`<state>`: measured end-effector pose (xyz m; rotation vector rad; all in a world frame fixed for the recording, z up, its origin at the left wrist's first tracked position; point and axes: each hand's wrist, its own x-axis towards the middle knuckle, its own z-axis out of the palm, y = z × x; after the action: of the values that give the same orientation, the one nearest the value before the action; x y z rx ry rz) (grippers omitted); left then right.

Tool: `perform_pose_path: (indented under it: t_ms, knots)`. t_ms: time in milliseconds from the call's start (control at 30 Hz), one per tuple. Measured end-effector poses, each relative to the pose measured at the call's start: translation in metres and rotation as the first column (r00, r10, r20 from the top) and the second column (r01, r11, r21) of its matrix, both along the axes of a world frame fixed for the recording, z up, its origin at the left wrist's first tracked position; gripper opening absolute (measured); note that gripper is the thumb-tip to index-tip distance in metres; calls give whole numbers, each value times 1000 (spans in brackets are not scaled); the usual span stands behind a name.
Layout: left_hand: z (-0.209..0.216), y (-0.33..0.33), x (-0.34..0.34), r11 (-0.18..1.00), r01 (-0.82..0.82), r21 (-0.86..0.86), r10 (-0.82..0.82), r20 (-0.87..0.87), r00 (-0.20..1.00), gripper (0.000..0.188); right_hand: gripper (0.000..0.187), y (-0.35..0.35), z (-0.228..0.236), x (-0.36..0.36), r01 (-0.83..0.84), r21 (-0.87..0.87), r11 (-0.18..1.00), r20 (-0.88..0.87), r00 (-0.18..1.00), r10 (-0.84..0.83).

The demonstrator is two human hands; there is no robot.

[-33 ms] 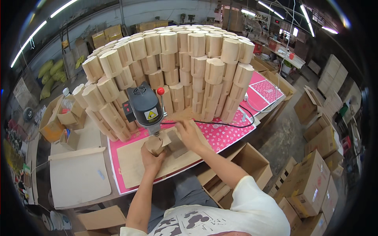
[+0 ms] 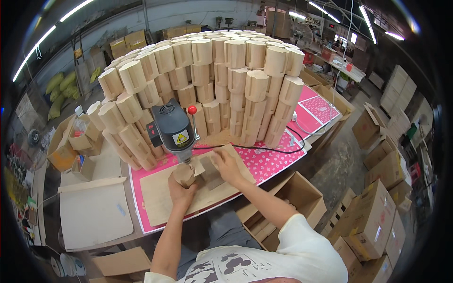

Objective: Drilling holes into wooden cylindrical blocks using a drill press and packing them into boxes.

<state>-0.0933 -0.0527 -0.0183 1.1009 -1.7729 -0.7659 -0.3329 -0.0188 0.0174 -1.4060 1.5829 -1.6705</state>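
My left hand (image 2: 181, 192) wraps round a rounded pale wooden block (image 2: 183, 174) and holds it beneath the chuck of a small dark-grey drill press (image 2: 172, 125). To the right, my right hand (image 2: 227, 168) hovers beside the pale boards round the drill, its fingers stretched toward the block and nothing visible in them. A red-knobbed lever (image 2: 192, 109) sticks up at the drill's right side, apart from both hands. Under the block lies a flat wooden board (image 2: 158, 195). The bit's tip and the block's underside are hidden.
A tall curved wall of stacked wooden cylinders (image 2: 203, 52) stands behind the drill on a pink patterned sheet (image 2: 264, 158). A black cable (image 2: 278, 152) runs rightward. An open carton (image 2: 302, 193) with wood pieces is at my right; a grey-white panel (image 2: 96, 212) lies left.
My right hand has come slightly down and right, and its fingers have stretched out more. The block and my left hand have hardly shifted.
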Motion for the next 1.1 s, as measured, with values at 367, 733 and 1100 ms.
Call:
perform_pose_path:
  t_ms: [367,733,1100]
  knots:
    - [-19,79,80,991,-63,118,62,11,998,93,50,121,-51,61,-242,343,908,-4,966,259]
    - [22,129,70,980,184,80,-191,95,977,74,83,157,-29,84,-344,215,914,-149,914,379]
    - [50,142,7,913,402,66,-406,194,893,75,92,215,-44,46,-177,147,973,95,982,165]
